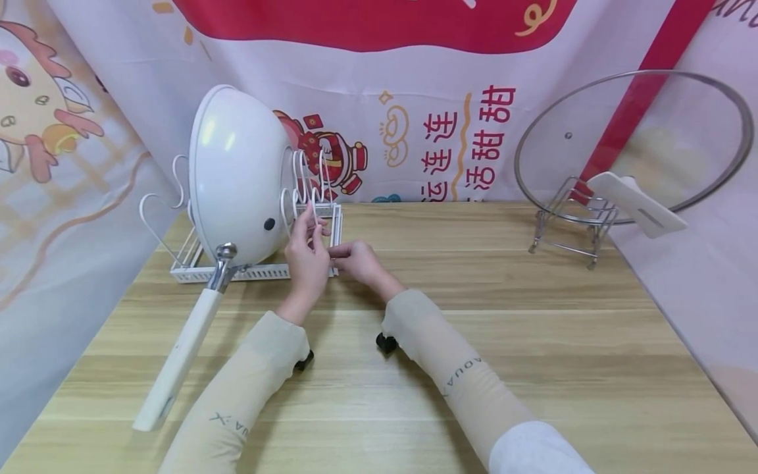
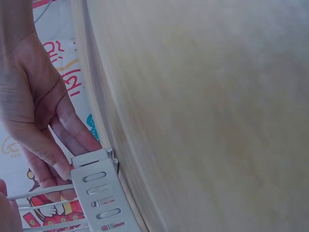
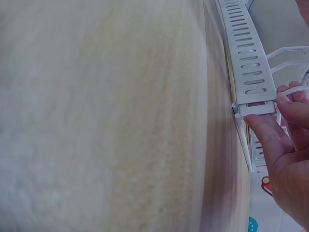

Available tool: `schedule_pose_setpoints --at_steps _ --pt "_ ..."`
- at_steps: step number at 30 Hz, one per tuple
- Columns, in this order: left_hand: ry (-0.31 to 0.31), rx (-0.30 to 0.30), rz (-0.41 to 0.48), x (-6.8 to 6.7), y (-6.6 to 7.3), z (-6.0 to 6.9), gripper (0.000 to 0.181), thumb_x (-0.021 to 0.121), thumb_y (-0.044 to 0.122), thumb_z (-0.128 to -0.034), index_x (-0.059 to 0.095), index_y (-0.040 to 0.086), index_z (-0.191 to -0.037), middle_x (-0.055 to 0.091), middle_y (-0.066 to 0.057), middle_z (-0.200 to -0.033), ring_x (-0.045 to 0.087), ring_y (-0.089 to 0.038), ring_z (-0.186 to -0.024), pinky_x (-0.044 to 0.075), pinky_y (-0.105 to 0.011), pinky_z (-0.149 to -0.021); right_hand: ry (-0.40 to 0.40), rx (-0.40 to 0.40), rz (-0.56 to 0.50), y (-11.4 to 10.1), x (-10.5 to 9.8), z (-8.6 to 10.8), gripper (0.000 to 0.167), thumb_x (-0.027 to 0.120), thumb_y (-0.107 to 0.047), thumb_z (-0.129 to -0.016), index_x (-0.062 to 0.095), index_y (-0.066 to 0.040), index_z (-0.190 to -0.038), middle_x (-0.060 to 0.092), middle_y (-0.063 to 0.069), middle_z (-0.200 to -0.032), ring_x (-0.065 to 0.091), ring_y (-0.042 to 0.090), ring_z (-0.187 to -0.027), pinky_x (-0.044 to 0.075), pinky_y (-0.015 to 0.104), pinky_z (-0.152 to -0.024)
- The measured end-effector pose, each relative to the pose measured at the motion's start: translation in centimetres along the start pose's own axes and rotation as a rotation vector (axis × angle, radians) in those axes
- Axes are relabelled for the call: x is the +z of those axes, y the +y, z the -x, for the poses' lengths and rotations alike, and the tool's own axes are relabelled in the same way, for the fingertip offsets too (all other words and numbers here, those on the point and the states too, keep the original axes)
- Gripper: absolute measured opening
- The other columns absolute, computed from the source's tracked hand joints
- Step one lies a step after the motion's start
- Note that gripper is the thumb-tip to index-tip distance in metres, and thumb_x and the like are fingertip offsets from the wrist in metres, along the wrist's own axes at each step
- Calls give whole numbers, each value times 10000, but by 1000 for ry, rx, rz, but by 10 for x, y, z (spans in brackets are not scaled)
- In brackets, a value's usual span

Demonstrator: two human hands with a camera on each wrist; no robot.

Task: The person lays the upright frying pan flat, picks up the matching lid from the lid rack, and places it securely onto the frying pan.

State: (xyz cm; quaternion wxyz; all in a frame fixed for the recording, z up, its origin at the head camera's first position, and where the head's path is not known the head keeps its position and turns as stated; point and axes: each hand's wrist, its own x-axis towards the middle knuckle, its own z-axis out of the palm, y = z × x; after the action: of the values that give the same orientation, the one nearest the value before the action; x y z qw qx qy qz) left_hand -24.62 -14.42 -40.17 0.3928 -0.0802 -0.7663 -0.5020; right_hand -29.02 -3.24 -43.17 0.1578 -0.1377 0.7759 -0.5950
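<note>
A white slotted pan rack [image 1: 266, 272] with curved wire dividers stands at the table's left back. My left hand [image 1: 308, 260] pinches the wire divider [image 1: 316, 207] near the rack's right end. Lower down, my right hand [image 1: 361, 262] is at the rack's front right corner; in the right wrist view its thumb and fingers [image 3: 285, 140] pinch the foot of a wire beside the rack's end cap [image 3: 256, 109]. A white wok [image 1: 237, 178] rests on its side between the dividers, its long handle [image 1: 183, 355] slanting toward the front left.
At the back right, a small metal wire stand [image 1: 571, 224] holds a large glass lid [image 1: 628, 131] upright and a white spatula [image 1: 642, 204]. The wood-grain table [image 1: 474, 283] runs back to a printed cloth [image 1: 414, 118].
</note>
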Motion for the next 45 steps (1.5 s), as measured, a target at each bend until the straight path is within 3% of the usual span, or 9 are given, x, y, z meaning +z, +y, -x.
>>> schedule_pose_setpoints --at_steps 31,45 --pt "2 -29 3 7 7 3 448 551 -82 -1005 525 -1 -1445 688 -226 -1110 681 -298 -968 588 -357 -867 -8 28 -24 0 -8 5 298 658 33 -966 692 10 -1261 702 172 -1235 701 268 -1066 594 361 -890" --pt "-8 -31 19 10 5 2 437 544 -70 -1012 521 -9 -1444 692 -207 -1106 676 -285 -950 585 -346 -855 5 23 -19 2 -10 3 288 669 29 -963 705 8 -1247 713 169 -1215 706 263 -1047 600 349 -872"
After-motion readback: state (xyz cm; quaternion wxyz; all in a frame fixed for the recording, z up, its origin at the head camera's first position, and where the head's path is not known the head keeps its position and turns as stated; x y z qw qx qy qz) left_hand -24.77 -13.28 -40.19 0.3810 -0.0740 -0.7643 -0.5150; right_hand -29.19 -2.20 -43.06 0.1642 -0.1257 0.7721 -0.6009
